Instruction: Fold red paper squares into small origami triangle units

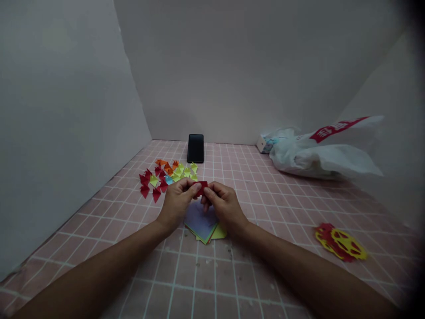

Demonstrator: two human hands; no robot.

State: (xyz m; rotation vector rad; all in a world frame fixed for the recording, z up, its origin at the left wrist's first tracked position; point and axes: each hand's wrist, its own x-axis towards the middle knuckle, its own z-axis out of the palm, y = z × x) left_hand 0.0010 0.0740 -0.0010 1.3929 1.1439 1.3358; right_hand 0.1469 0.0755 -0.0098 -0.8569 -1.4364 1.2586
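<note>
A small folded piece of red paper (200,188) is pinched between the fingers of both hands, at the middle of the view. My left hand (178,200) grips its left side, thumb on top. On its right side, my right hand (225,203) holds it with thumb and fingertips. Just under the hands lies a stack of square coloured paper (202,223), purple on top with green and yellow edges showing. Beyond my left hand, several small folded paper figures (156,194) in red, orange, yellow and blue are spread over the surface, some partly hidden by the hand.
A black phone (195,149) leans upright near the back wall. At the back right sit a white plastic bag (312,157) with red print and a small box (264,144). Red and yellow paper cutouts (341,243) lie on the pink tiled surface (159,274) at right.
</note>
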